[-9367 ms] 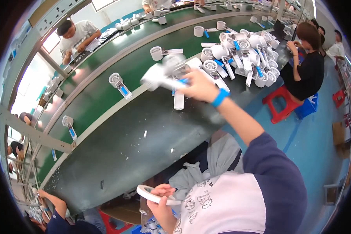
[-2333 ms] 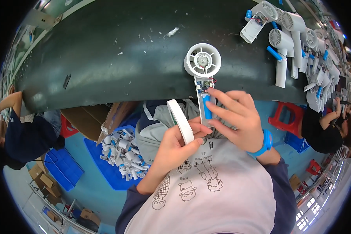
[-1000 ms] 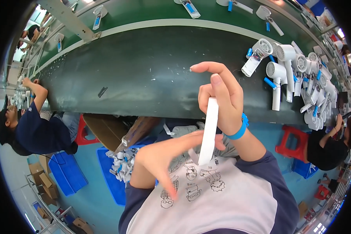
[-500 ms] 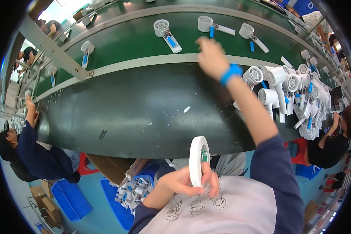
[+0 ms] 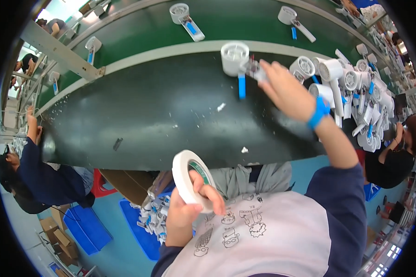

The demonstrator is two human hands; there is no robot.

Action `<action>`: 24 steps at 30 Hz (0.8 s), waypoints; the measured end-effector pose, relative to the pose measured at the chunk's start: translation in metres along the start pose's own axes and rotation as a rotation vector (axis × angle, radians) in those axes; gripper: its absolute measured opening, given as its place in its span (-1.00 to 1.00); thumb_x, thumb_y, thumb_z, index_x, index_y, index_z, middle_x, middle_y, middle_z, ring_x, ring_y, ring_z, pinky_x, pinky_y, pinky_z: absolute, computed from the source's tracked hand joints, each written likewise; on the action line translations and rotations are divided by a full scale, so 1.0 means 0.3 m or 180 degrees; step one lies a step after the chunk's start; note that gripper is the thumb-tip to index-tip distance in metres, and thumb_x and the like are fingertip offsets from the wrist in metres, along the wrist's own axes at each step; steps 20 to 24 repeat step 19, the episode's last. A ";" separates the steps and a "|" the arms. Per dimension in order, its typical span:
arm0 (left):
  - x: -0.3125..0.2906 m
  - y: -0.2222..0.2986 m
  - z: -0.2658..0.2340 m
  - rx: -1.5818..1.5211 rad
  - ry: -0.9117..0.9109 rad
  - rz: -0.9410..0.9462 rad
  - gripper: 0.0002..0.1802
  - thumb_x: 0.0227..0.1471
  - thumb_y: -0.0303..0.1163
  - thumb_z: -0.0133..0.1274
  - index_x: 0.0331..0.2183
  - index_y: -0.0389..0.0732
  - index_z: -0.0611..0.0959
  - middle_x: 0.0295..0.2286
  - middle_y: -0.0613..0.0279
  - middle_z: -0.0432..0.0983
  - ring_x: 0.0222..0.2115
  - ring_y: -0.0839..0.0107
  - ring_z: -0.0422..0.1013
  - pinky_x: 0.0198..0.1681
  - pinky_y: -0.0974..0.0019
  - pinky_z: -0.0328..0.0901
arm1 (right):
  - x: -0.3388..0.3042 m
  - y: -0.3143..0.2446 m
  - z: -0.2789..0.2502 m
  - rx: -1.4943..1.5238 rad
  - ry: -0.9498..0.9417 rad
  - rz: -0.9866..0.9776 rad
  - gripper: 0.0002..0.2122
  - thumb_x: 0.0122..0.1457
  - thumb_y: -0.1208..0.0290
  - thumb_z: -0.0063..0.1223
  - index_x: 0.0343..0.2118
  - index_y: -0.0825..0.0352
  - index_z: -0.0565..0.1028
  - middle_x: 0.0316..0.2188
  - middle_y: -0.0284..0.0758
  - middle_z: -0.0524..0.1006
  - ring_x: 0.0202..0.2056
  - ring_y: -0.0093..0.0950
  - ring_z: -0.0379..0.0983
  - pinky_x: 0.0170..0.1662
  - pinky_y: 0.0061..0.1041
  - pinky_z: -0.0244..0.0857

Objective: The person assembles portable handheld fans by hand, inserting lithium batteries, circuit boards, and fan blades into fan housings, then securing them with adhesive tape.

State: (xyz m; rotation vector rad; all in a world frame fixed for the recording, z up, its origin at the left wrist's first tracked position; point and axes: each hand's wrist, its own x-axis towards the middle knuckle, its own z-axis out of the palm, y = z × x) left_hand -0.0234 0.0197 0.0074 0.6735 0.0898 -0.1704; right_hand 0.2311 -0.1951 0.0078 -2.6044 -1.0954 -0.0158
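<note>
A roll of white tape (image 5: 180,182) rests in my left hand (image 5: 180,220), its fingers hooked through the ring above my lap. My right hand (image 5: 289,92) grips a white handheld fan (image 5: 231,62) by its handle, over the far part of the dark worktable. The fan's round head points left, its handle is uncovered with parts showing, and a blue strip (image 5: 241,87) hangs beside it. My fingers hide most of the handle.
A heap of white fans (image 5: 351,85) covers the table's right end. More fans, such as one (image 5: 185,21), lie on the green conveyor (image 5: 235,23) beyond the metal rail. A blue bin (image 5: 143,235) of parts stands below left. Co-workers (image 5: 46,180) sit at either side.
My right hand has taken the fan off the conveyor and brought it nearer, over the worktable. My left hand has shifted left with the tape roll, which is now tilted.
</note>
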 end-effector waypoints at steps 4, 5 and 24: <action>0.018 -0.007 0.070 0.0750 0.0363 -0.0361 -0.66 -0.15 -0.55 -0.02 -0.25 -0.25 0.31 -0.41 -0.06 0.53 -0.35 0.31 0.49 -0.20 0.27 0.35 | -0.237 -0.142 0.021 0.0937 -0.0489 0.0214 -0.50 0.10 0.50 0.02 0.11 0.50 0.20 -0.12 -0.07 0.28 -0.10 -0.16 0.25 -0.04 -0.37 0.17; 0.027 -0.014 0.093 0.1103 0.0498 -0.0528 -0.63 -0.15 -0.61 -0.07 -0.19 -0.28 0.33 -0.35 -0.02 0.53 -0.30 0.34 0.48 -0.17 0.30 0.33 | -0.279 -0.142 0.050 0.0687 -0.0002 0.0132 -0.51 0.05 0.56 0.04 0.09 0.45 0.25 -0.10 -0.08 0.27 -0.07 -0.19 0.23 -0.02 -0.38 0.15; 0.103 -0.119 0.127 0.2388 0.0472 -0.0759 -0.38 -0.13 -0.56 -0.02 0.07 -0.22 0.39 0.01 0.15 0.32 -0.06 0.51 0.27 -0.02 0.40 0.18 | -0.415 -0.353 0.193 0.4638 0.0746 0.2016 -0.89 0.20 0.56 -0.05 -0.26 0.45 0.47 -0.44 -0.31 0.53 -0.46 -0.61 0.44 -0.34 -0.63 0.38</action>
